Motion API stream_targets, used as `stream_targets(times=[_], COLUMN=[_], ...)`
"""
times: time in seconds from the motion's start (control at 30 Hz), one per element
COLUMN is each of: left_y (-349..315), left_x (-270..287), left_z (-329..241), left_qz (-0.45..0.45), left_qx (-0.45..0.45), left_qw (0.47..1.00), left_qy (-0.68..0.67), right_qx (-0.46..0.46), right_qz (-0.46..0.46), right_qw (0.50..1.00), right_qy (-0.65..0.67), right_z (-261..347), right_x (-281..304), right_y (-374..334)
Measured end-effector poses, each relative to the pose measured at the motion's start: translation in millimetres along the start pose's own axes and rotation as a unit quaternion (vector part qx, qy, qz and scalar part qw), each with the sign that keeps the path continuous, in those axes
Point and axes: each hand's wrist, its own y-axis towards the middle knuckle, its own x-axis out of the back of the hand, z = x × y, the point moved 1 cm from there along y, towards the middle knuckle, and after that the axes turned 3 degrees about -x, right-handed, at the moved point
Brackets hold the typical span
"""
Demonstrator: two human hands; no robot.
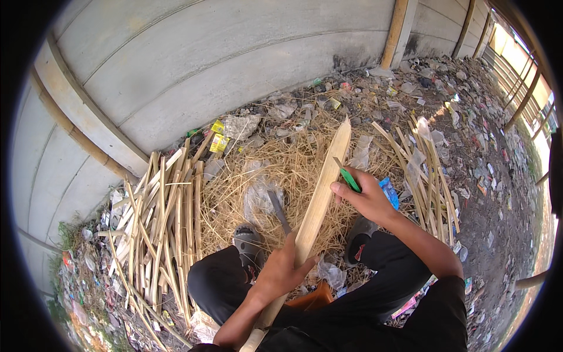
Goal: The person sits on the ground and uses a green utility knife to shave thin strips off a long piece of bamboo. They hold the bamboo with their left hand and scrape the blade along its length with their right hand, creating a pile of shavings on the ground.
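A long, pale split-bamboo piece [322,199] slants from my lap up and away to the right, its far end jagged. My left hand [281,270] is closed around its lower part. In my right hand [368,196] is a green utility knife [350,179], gripped with its blade pointing at the bamboo's right edge, near the far end. Whether the blade touches the wood, I cannot tell. A dark flat blade [278,208] shows just beyond my left fingers; its handle end is hidden, so I cannot tell whether that hand also holds it.
Split bamboo strips [170,229] are heaped at my left, with a smaller bundle [431,182] at the right. Straw-like shavings [234,193] cover the ground between my feet. Something orange [314,297] is partly hidden beneath me. A concrete panel wall [234,53] stands ahead; litter lies around.
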Motion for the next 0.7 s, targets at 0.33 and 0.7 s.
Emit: stream_targets(times=[0.33,0.7], left_y=[30,13], left_x=[9,-5], left_z=[-9,-11], left_qz=[0.031,-0.044], left_qx=[-0.007,0.011], left_qw=[0.979,0.958], left_qy=[-0.201,-0.285], right_qx=[-0.001,0.251], right_qz=[-0.032,0.002], right_qw=[0.996,0.928], right_qy=[0.082,-0.273], right_z=[15,8], right_x=[-4,-18], right_y=[0,-34])
